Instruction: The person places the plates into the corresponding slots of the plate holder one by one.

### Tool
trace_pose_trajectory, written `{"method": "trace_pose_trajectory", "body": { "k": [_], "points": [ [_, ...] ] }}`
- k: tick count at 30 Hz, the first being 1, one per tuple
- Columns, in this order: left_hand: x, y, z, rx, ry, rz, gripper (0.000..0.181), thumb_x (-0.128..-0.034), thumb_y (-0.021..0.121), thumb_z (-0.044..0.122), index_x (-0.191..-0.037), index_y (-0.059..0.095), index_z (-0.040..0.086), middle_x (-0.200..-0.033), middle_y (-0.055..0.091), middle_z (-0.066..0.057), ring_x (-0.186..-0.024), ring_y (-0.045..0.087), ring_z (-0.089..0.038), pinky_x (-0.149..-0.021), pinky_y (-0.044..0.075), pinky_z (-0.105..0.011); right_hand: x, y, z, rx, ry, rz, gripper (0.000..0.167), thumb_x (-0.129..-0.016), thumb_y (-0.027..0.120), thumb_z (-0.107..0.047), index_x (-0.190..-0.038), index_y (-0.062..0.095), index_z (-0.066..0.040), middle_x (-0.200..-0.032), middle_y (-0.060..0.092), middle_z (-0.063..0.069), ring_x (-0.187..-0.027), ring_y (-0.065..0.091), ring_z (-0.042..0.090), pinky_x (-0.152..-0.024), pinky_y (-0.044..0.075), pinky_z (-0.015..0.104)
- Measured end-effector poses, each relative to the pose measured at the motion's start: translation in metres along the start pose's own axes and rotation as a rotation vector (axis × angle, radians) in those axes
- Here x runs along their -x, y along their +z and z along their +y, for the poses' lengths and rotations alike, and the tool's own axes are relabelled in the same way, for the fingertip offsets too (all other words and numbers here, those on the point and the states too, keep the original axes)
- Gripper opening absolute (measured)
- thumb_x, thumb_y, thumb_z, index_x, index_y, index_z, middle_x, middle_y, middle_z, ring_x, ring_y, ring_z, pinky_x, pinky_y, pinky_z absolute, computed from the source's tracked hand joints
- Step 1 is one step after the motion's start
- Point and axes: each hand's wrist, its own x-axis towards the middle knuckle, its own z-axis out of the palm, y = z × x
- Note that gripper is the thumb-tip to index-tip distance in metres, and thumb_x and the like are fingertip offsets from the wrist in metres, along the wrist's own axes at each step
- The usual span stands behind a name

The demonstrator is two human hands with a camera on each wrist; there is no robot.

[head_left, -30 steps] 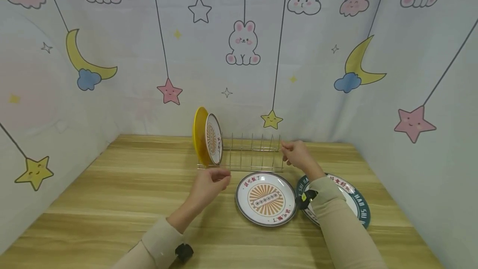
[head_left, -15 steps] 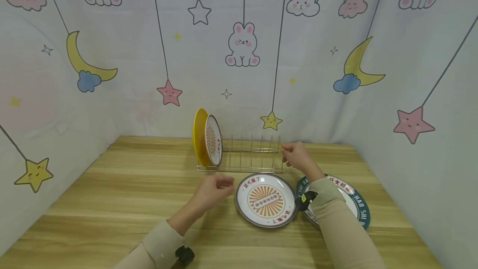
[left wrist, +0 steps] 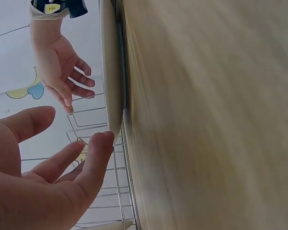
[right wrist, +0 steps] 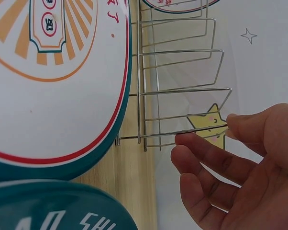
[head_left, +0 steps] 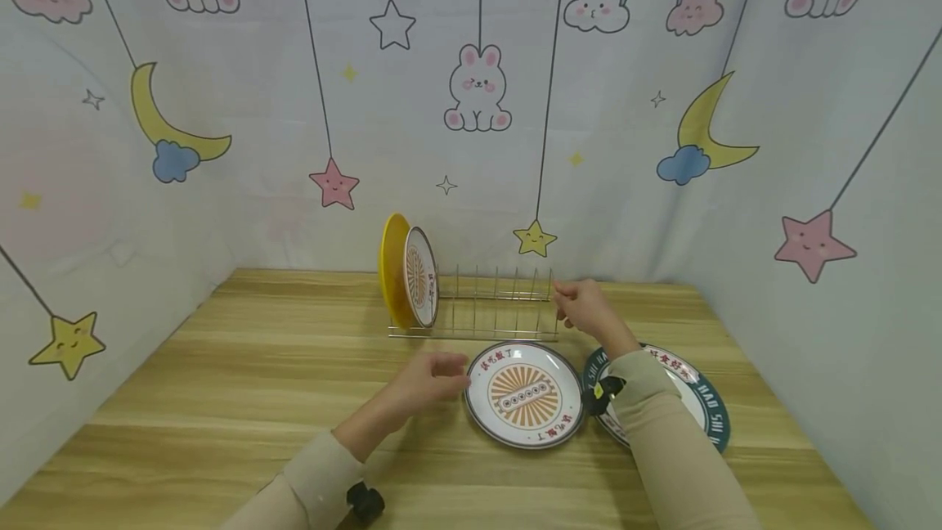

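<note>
My right hand [head_left: 591,308] pinches the right end of the wire rack [head_left: 496,335]; in the right wrist view thumb and fingers [right wrist: 189,139] meet on its end wire [right wrist: 182,132]. At the left edge of the flat white plate with an orange sunburst [head_left: 525,395], my left hand [head_left: 419,389] has its fingers extended and parted from the thumb. In the left wrist view a fingertip [left wrist: 103,139] is at the plate's rim [left wrist: 113,72]; whether it bears on it I cannot tell. A yellow plate [head_left: 393,272] and a smaller sunburst plate [head_left: 421,276] stand upright in the rack's left end.
A larger plate with a green rim [head_left: 710,407] lies on the wooden table [head_left: 221,399] to the right, partly under my right forearm and beside the sunburst plate. Behind the rack hangs a patterned cloth [head_left: 412,137], with more of it at both sides.
My left hand has moved from in front of the rack's left part, rightward and nearer to me, to the flat plate's left edge, its fingers opening. My right hand stays on the rack.
</note>
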Motion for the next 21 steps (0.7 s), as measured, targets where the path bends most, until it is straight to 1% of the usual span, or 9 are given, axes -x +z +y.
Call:
{"method": "trace_pose_trajectory", "body": {
  "k": [2, 5, 9, 13, 17, 21],
  "points": [
    [0.0001, 0.0006, 0.0001, -0.003, -0.013, -0.015, 0.045, -0.0938, 0.068, 0.019, -0.132, 0.059, -0.001, -0.127, 0.062, -0.018, -0.115, 0.059, -0.03, -0.096, 0.05, -0.044, 0.0003, 0.0, -0.0003, 0.005, 0.006, -0.001, 0.039, -0.105, 0.048, -0.012, -0.142, 0.05, -0.001, -0.084, 0.064, 0.023, -0.075, 0.064, 0.037, -0.055, 0.043, 0.028],
    [-0.0007, 0.0018, -0.0004, -0.004, -0.016, -0.031, 0.045, -0.0937, 0.068, 0.019, -0.133, 0.059, -0.001, -0.128, 0.062, -0.019, -0.116, 0.059, -0.03, -0.097, 0.049, -0.044, 0.0013, -0.0004, -0.0015, 0.007, 0.005, -0.001, 0.039, -0.105, 0.048, -0.012, -0.143, 0.049, -0.001, -0.084, 0.064, 0.023, -0.074, 0.064, 0.036, -0.054, 0.043, 0.027],
    [-0.0026, 0.0037, -0.0013, 0.019, -0.022, -0.057, 0.045, -0.0932, 0.069, 0.018, -0.133, 0.059, -0.001, -0.13, 0.06, -0.021, -0.117, 0.059, -0.03, -0.092, 0.053, -0.041, 0.0013, -0.0007, -0.0019, -0.001, 0.004, 0.001, 0.039, -0.105, 0.048, -0.011, -0.143, 0.049, -0.001, -0.083, 0.063, 0.022, -0.075, 0.064, 0.039, -0.054, 0.043, 0.027],
    [-0.0035, 0.0056, -0.0011, 0.045, -0.055, -0.086, 0.048, -0.0925, 0.069, 0.017, -0.135, 0.057, -0.001, -0.135, 0.056, -0.023, -0.116, 0.06, -0.029, -0.089, 0.055, -0.039, 0.0016, -0.0011, -0.0022, -0.008, 0.005, 0.005, 0.039, -0.104, 0.048, -0.011, -0.142, 0.05, -0.001, -0.082, 0.064, 0.022, -0.078, 0.064, 0.042, -0.054, 0.043, 0.028],
    [-0.0034, 0.0073, -0.0006, 0.034, -0.092, -0.101, 0.05, -0.0929, 0.069, 0.02, -0.138, 0.056, 0.002, -0.136, 0.055, -0.022, -0.115, 0.06, -0.026, -0.091, 0.054, -0.04, 0.0027, -0.001, -0.0025, -0.01, 0.011, 0.001, 0.039, -0.105, 0.048, -0.012, -0.142, 0.05, -0.002, -0.085, 0.064, 0.023, -0.081, 0.064, 0.043, -0.057, 0.046, 0.029],
    [-0.005, 0.0087, -0.0005, 0.03, -0.099, -0.111, 0.053, -0.0928, 0.07, 0.022, -0.139, 0.054, 0.002, -0.136, 0.056, -0.02, -0.115, 0.059, -0.024, -0.092, 0.053, -0.039, 0.0025, -0.0008, -0.0023, -0.004, 0.014, 0.0, 0.039, -0.105, 0.048, -0.011, -0.143, 0.049, -0.002, -0.085, 0.064, 0.022, -0.082, 0.064, 0.043, -0.058, 0.047, 0.03]
  ]
}}
